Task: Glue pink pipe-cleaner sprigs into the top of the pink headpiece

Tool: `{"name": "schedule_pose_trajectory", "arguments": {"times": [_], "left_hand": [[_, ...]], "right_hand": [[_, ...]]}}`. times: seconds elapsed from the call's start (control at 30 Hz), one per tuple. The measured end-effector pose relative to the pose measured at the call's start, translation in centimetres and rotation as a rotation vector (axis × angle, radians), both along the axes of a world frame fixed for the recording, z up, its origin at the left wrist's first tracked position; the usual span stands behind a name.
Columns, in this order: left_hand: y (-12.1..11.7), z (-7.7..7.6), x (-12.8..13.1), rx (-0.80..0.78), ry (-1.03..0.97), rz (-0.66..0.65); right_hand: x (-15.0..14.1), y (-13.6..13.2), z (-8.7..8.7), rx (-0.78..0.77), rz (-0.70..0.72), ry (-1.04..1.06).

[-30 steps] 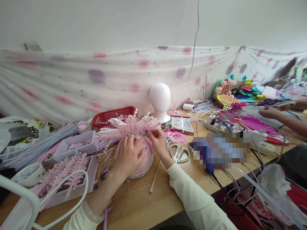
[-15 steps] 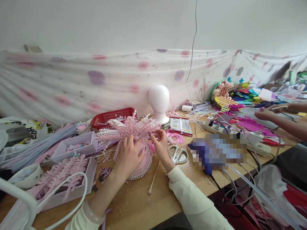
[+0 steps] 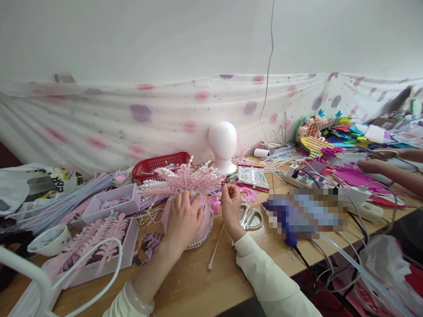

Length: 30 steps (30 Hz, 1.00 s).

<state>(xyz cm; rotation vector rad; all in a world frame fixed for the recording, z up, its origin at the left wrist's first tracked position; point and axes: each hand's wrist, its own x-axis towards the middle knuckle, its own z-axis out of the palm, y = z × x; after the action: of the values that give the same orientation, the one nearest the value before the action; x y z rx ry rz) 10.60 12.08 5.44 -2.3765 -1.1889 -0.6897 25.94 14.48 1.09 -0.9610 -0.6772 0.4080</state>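
A pink headdress (image 3: 185, 182) with feathery fronds and pearl tips stands on a round pink base edged with pearls, on the wooden table (image 3: 198, 281). My left hand (image 3: 183, 220) is wrapped round the front of that base, fingers closed on it. My right hand (image 3: 231, 204) hovers just right of the fronds, fingertips pinched together on something too small to make out. Scissors (image 3: 249, 218) lie right of my right hand, and a thin white stick (image 3: 214, 248) lies below it.
A white foam head (image 3: 223, 145) and a red basket (image 3: 158, 163) stand behind the headdress. Trays of pink fronds (image 3: 99, 242) and beads (image 3: 112, 202) sit left. A glue gun and power strip with cables (image 3: 330, 185) lie right. Another person's hands (image 3: 373, 165) work at far right.
My right hand has drawn back from the fronds' right tip and pinched shut. My left hand keeps its hold on the base. The view has shifted slightly.
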Motion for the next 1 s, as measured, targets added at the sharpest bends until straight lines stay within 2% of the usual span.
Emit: {"name": "schedule_pose_trajectory", "arguments": {"times": [0.23, 0.43, 0.57, 0.7, 1.0], "left_hand": [[0.2, -1.5, -0.4, 0.056, -0.137, -0.042], [0.2, -1.8, -0.4, 0.047, -0.136, -0.028], [0.2, -1.7, -0.3, 0.046, -0.144, -0.027], [0.1, -1.7, -0.2, 0.043, -0.156, -0.032], [-0.6, -2.2, -0.3, 0.139, -0.163, -0.052]], "right_hand": [[-0.9, -0.8, -0.1, -0.049, 0.070, -0.166], [-1.4, -1.0, -0.9, -0.122, 0.121, -0.257], [-1.3, -0.9, -0.9, -0.145, 0.124, -0.259], [-1.1, -0.6, -0.6, -0.159, 0.191, -0.241], [-1.6, 0.1, 0.0, -0.118, 0.241, -0.185]]}}
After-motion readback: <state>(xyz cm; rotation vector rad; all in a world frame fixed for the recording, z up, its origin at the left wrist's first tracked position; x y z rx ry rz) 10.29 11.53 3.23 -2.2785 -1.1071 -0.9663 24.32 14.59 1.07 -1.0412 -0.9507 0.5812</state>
